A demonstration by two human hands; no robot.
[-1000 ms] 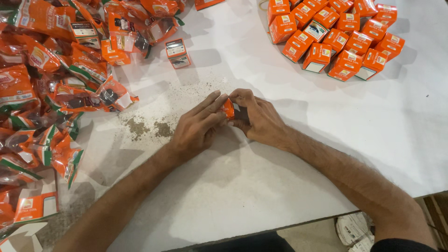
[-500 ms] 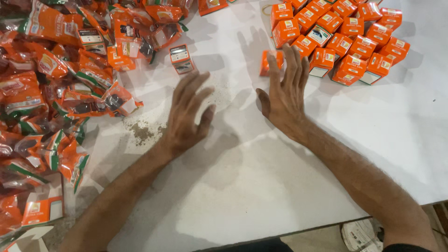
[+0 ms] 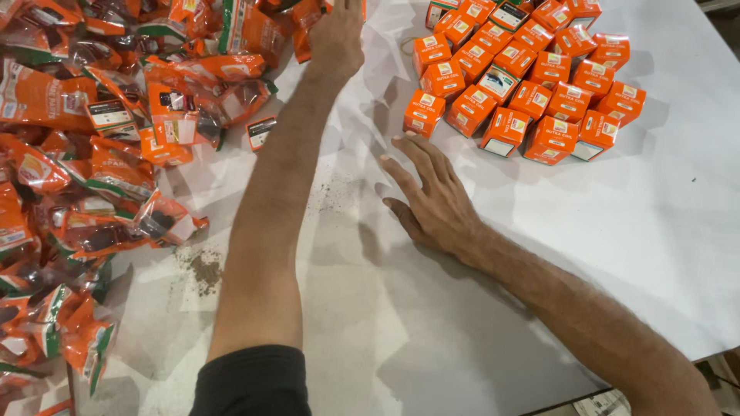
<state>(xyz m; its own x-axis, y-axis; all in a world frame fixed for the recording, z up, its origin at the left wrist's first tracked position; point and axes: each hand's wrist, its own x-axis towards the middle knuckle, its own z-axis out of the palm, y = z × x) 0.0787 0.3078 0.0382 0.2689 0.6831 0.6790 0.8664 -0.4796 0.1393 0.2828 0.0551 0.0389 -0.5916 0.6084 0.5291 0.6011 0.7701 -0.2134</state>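
A white counter (image 3: 539,231) filled the view. A large heap of orange packets (image 3: 85,154), crumpled and partly clear, covered its left side from near to far. A block of small orange boxes (image 3: 532,77) stood in close rows at the far right, touching one another. The left arm, in a dark short sleeve (image 3: 250,381), stretched from the near edge to the far centre. The left hand (image 3: 337,38) lay at the far end of the heap, back upward, touching the packets there; its fingers were cut off by the top edge, so whether it gripped anything could not be told. The right hand (image 3: 432,196) rested flat and open on the counter, palm down, fingers spread and holding nothing, with its fingertips just beside the nearest box (image 3: 423,113) of the block. One small flat packet (image 3: 261,132) lay alone just right of the heap, near the left forearm. A patch of dark crumbs (image 3: 204,270) lay on the counter at near left.
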